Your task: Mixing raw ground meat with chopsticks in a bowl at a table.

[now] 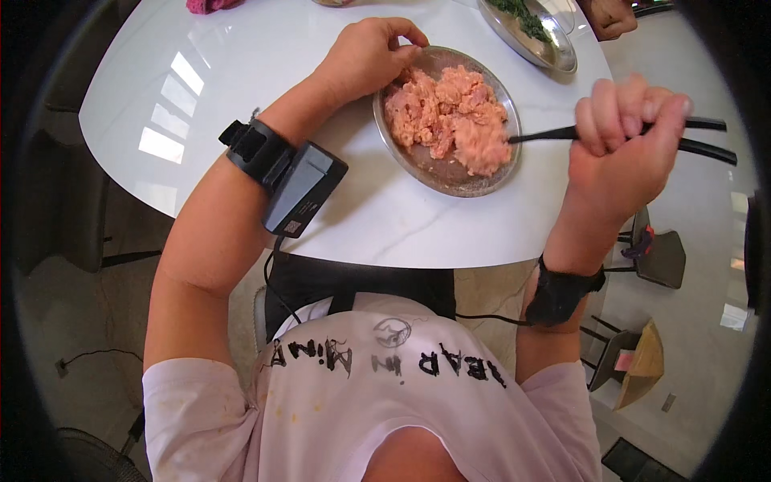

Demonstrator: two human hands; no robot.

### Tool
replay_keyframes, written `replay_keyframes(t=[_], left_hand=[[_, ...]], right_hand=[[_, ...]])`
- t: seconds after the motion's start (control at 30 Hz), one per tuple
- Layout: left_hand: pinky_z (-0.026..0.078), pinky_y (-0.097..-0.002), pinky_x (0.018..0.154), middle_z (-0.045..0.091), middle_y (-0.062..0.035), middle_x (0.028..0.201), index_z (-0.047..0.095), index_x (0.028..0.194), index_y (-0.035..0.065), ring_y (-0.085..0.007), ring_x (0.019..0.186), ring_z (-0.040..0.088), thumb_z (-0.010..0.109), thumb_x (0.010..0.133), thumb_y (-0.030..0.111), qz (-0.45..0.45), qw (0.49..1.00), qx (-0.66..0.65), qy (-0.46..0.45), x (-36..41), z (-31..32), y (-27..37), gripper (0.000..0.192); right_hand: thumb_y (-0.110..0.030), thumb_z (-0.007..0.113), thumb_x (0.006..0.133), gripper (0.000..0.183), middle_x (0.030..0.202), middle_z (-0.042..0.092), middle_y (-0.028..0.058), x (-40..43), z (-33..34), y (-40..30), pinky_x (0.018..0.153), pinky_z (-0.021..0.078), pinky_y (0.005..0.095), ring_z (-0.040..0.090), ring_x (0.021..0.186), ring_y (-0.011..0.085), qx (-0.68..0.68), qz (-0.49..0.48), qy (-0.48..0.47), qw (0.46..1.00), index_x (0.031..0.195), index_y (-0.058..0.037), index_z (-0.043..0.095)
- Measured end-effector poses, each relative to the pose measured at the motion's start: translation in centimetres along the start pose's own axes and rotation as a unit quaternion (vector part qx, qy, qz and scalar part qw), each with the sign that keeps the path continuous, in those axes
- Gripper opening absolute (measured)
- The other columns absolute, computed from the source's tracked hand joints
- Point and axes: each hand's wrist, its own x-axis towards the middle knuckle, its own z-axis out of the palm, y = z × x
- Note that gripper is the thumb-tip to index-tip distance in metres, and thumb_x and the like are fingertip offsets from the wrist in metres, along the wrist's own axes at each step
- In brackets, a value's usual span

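A round metal plate (443,184) with raised sides holds a mass of pink ground meat (446,108). My left hand (376,57) grips the plate's upper left rim between thumb and fingers. On the right, my right hand (620,129) is closed around a pair of black chopsticks (548,134). Their tips reach into the meat at the plate's right side, where a clump looks blurred. The far ends of the chopsticks stick out past my fist, spread a little apart.
A second metal plate (560,54) with chopped leafy greens (521,18) stands at the upper right of the white table (337,223). Another person's hand (611,18) shows beyond it. A pink cloth (211,5) lies at the far edge. Chairs (662,259) stand to the right.
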Motion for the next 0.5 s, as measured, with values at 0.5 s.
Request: replay_keyframes(t=[0.5], left_hand=[[0.047,-0.0257,0.058,0.060,-0.0044,0.070,0.064,0.099,0.0073,-0.0098,0.060,0.054,0.059,0.084,0.016,-0.052,0.998,-0.016,-0.035,-0.5,-0.6,0.0,0.018]], right_hand=[[-0.038,0.037,0.094,0.043,0.052,0.029,-0.0024,-1.3,1.4,3.1,0.033,0.0146,0.0221,0.024,0.038,0.0062,-0.028,0.005,0.022,0.999,0.061,-0.0121,0.033]])
